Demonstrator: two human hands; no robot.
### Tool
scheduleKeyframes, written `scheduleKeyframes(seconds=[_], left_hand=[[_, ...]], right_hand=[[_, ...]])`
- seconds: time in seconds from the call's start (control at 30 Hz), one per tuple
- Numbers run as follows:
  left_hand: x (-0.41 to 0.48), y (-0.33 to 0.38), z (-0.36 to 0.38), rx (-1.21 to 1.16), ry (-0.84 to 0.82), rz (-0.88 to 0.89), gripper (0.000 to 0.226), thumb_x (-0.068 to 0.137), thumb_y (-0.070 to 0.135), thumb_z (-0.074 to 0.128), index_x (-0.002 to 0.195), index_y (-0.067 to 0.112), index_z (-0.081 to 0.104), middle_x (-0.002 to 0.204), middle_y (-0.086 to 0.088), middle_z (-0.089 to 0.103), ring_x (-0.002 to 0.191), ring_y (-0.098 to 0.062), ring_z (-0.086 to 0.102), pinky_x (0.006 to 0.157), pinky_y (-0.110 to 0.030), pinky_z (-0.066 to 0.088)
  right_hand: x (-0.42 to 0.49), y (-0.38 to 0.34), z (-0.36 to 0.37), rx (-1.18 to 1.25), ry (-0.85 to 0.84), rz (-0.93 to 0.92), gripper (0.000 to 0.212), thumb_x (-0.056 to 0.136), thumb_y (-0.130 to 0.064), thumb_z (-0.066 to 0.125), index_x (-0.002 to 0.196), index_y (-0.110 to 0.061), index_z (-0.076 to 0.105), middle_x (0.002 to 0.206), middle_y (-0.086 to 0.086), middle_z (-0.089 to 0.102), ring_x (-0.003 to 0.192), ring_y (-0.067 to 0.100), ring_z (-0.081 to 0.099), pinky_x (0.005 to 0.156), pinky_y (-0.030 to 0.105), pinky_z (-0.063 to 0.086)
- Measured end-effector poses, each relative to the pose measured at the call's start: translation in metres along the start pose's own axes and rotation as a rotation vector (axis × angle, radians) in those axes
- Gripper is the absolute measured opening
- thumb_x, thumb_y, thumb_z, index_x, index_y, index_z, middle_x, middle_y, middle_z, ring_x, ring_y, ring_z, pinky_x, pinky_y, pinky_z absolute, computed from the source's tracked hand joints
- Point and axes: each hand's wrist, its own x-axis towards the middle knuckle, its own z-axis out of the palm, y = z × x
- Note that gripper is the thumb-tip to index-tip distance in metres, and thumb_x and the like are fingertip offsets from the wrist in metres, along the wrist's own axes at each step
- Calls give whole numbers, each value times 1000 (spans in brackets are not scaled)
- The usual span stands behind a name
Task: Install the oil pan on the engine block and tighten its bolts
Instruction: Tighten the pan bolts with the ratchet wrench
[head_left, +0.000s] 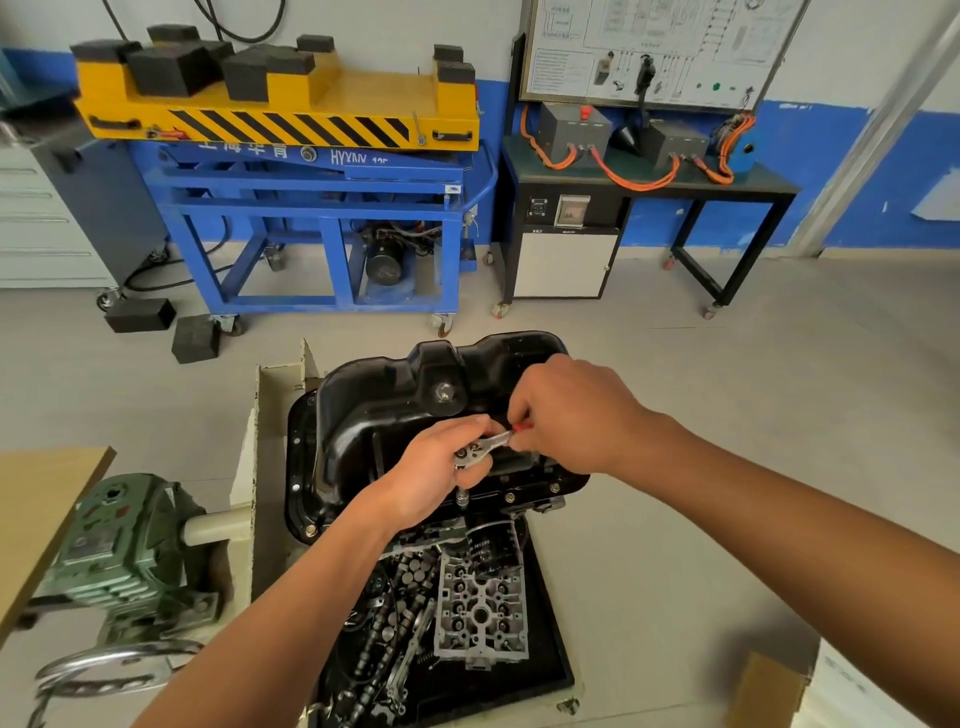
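Note:
The black oil pan (395, 405) sits upside down on the engine block, its flange running round the edge with bolts (555, 488) along the near side. My left hand (441, 467) grips the head of a chrome ratchet (480, 449), whose socket (462, 500) stands on a bolt at the pan's near flange. My right hand (566, 415) grips the ratchet's red-tipped handle just to the right. The block itself is mostly hidden under the pan.
Below the pan a black tray (550, 654) holds a cylinder head part (480, 613), camshafts and an oil filter (493, 551). A green gearbox (124, 540) and a chrome hand wheel (109, 670) sit at the left. A blue and yellow lift cart (311, 171) stands behind.

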Motion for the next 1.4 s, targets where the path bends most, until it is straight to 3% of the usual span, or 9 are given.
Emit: scheduleKeyframes(seconds=[0.2, 0.3, 0.4, 0.5, 0.63, 0.8, 1.0, 1.13, 1.4], left_hand=[[2, -1, 2, 74, -85, 16, 53, 97, 62, 44, 111, 18, 71, 51, 2, 25, 51, -18, 17, 55, -20, 27], [0, -1, 5, 109, -110, 21, 71, 93, 68, 47, 121, 5, 62, 52, 3, 25, 52, -19, 16, 55, -19, 27], [0, 0, 4, 88, -98, 46, 69, 92, 64, 54, 105, -3, 54, 52, 7, 30, 50, -14, 20, 56, -23, 25], [-1, -1, 2, 83, -35, 87, 43, 98, 47, 55, 99, 5, 59, 55, 7, 36, 51, -11, 28, 58, -22, 30], [3, -1, -2, 126, 69, 101, 31, 97, 36, 55, 104, 12, 72, 58, 1, 44, 53, -11, 37, 60, -20, 38], [6, 1, 2, 145, 87, 98, 16, 91, 30, 63, 96, 21, 75, 73, -5, 61, 58, -10, 50, 57, -21, 42], [6, 4, 0, 181, 73, 89, 21, 88, 17, 61, 103, 10, 74, 101, -20, 72, 89, -29, 66, 83, -37, 54], [3, 9, -3, 66, 63, 49, 22, 93, 19, 55, 85, 15, 75, 77, -1, 66, 69, -9, 60, 65, -18, 49], [3, 8, 4, 30, 95, 42, 34, 95, -1, 44, 82, 14, 71, 78, 2, 66, 74, -7, 61, 71, -20, 47]], right_hand=[[7, -1, 18, -76, 101, -137, 21, 99, -36, 54, 97, -20, 68, 93, 1, 58, 77, 24, 60, 56, 32, 41], [5, 3, 23, -39, 119, -199, 24, 101, -34, 52, 116, -21, 65, 109, -1, 57, 92, 22, 59, 64, 39, 51], [1, 6, 24, -60, 148, -235, 28, 100, -34, 51, 121, -20, 64, 114, -1, 58, 98, 19, 57, 65, 36, 51], [-4, 7, 19, -126, 115, -202, 27, 100, -39, 49, 103, -19, 67, 96, -3, 58, 91, 19, 57, 62, 31, 41], [-11, 5, 9, -141, 25, -141, 41, 97, -47, 53, 65, -22, 46, 64, -6, 43, 58, 18, 50, 54, 30, 41], [-19, -8, 15, 97, -87, -182, 58, 93, -45, 60, 43, -22, 44, 39, -7, 41, 41, 6, 45, 50, 29, 42], [-16, -35, 40, 439, -81, -152, 56, 95, -31, 63, 41, -31, 45, 38, -21, 48, 47, -9, 51, 58, 32, 46], [-16, -43, 46, 418, 22, -116, 55, 95, -43, 62, 42, -34, 46, 41, -12, 43, 49, 2, 45, 69, 37, 52], [-17, -38, 25, 171, -56, -127, 55, 90, -50, 65, 45, -29, 43, 49, -12, 41, 56, 2, 38, 51, 25, 27]])
